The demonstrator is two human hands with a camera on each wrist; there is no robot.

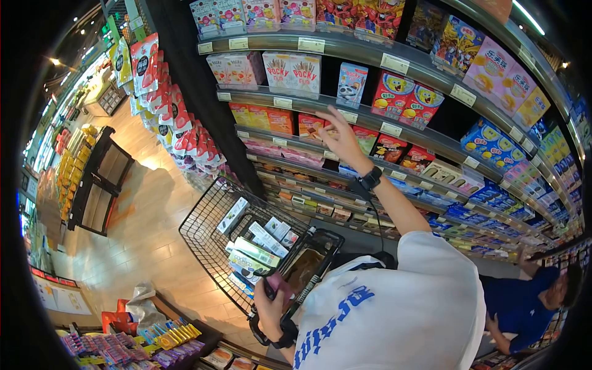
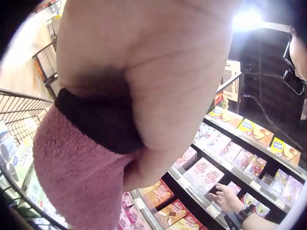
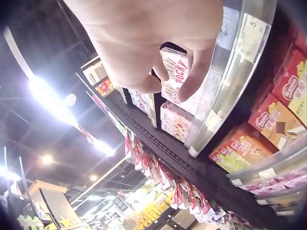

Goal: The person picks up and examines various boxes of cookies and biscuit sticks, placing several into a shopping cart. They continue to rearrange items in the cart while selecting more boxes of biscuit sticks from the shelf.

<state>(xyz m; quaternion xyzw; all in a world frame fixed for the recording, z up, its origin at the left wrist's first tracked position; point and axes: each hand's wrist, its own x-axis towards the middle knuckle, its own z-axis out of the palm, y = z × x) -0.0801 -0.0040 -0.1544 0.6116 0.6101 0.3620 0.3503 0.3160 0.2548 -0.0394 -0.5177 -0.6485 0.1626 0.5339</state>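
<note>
My right hand reaches out to the snack shelves with loosely bent fingers and nothing in its grasp. In the right wrist view, its fingers overlap a white Pocky box on a shelf. A small light-blue box stands just above this hand in the head view. Down by the cart handle, my left hand grips a pink fuzzy piece with a black band; the palm side is partly hidden. Beside it, the black wire shopping cart holds several white, green and blue boxes.
Shelf edges with price tags run above and below the right hand. Red snack bags hang at the shelf's end. A person in a dark blue shirt is at the right. A display stand sits across the wooden floor.
</note>
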